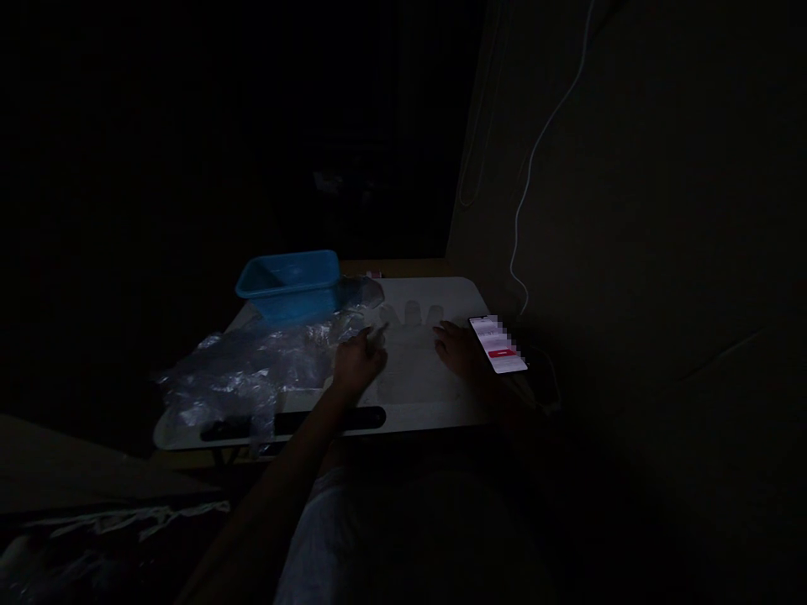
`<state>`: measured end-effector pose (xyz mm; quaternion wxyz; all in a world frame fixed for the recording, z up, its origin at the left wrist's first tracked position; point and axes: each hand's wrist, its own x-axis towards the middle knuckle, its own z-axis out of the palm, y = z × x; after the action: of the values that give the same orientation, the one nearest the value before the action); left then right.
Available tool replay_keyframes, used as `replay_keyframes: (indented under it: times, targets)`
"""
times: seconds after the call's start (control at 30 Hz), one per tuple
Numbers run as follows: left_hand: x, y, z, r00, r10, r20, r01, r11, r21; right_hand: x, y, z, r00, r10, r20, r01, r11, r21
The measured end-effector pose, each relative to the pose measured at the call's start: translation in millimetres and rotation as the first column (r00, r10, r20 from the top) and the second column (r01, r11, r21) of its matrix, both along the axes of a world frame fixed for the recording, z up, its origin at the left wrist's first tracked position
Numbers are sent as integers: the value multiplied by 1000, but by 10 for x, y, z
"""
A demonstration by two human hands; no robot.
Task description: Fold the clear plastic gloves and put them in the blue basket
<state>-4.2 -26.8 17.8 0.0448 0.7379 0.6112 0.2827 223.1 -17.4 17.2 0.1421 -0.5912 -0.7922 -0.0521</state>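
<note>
The scene is very dark. My left hand rests on a white lap table, fingers curled in a pinch on the edge of a thin pale sheet that looks like a flat plastic glove. My right hand lies on the same sheet, fingers loosely bent, just left of a lit phone. Crumpled clear plastic bags lie left of my left hand.
A blue plastic tub stands at the table's back left. A white cable hangs down the wall on the right toward the phone. A dark slot handle runs along the table's front edge. Pale scraps lie on the floor at lower left.
</note>
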Motion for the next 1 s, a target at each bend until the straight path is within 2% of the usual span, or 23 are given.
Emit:
replay_keyframes:
  times: [0.13, 0.3, 0.47, 0.6, 0.77, 0.87, 1.0]
  targets:
    - [31, -62, 32, 996, -86, -40, 88, 995, 43, 5, 6, -9, 1000, 3, -3, -3, 1000, -9]
    - [6, -88, -7, 974, -208, -90, 216, 971, 101, 4, -10, 5, 1000, 2, -6, -2, 1000, 1]
    - [-6, -96, -1, 950, -285, -127, 298, 949, 103, 17, 3, -18, 1000, 9, 7, -9, 1000, 15]
    - [25, -71, 10, 923, -311, -229, 330, 942, 53, 23, 25, -44, 1000, 8, 5, -8, 1000, 12]
    - [59, -25, -77, 865, -336, -374, 355, 935, -18, 13, 7, -22, 1000, 4, -2, -4, 1000, 7]
    - [60, -17, -122, 852, -334, -404, 343, 938, -52, 8, -3, -10, 1000, 6, 8, -7, 1000, 5]
    - [62, -32, -128, 861, -321, -395, 338, 941, -28, 7, -1, -13, 1000, 2, 3, -2, 1000, 10]
